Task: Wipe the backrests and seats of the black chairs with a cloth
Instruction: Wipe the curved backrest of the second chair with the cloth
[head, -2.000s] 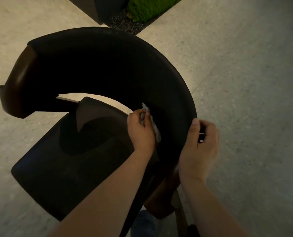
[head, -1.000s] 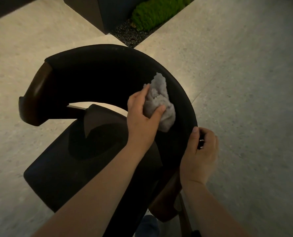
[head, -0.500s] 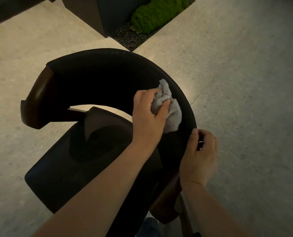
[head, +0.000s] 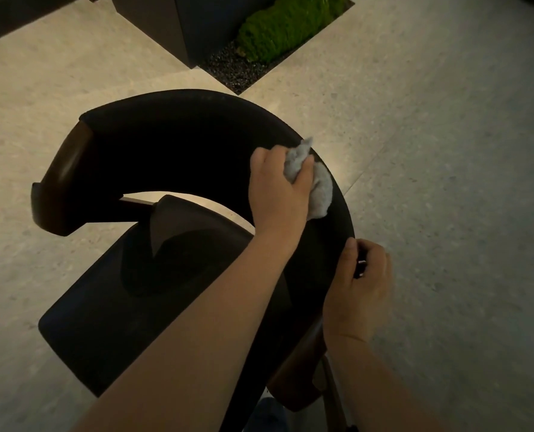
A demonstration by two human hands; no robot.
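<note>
A black chair fills the middle of the head view, its curved backrest (head: 178, 141) arching over the black seat (head: 128, 307). My left hand (head: 276, 188) grips a crumpled light grey cloth (head: 317, 185) and presses it against the inner right side of the backrest near its top edge. My right hand (head: 357, 288) grips the backrest's outer right edge, thumb on the inside, fingers curled round the outside.
The chair's brown wooden arm ends show at left (head: 63, 169) and at bottom right (head: 300, 372). A dark planter box (head: 178, 23) with green moss (head: 287, 23) and gravel lies beyond the chair. Pale speckled floor (head: 446, 182) surrounds it.
My left hand has carried the cloth up from low on the inner backrest toward its upper right rim. My right hand has kept its grip on the backrest edge.
</note>
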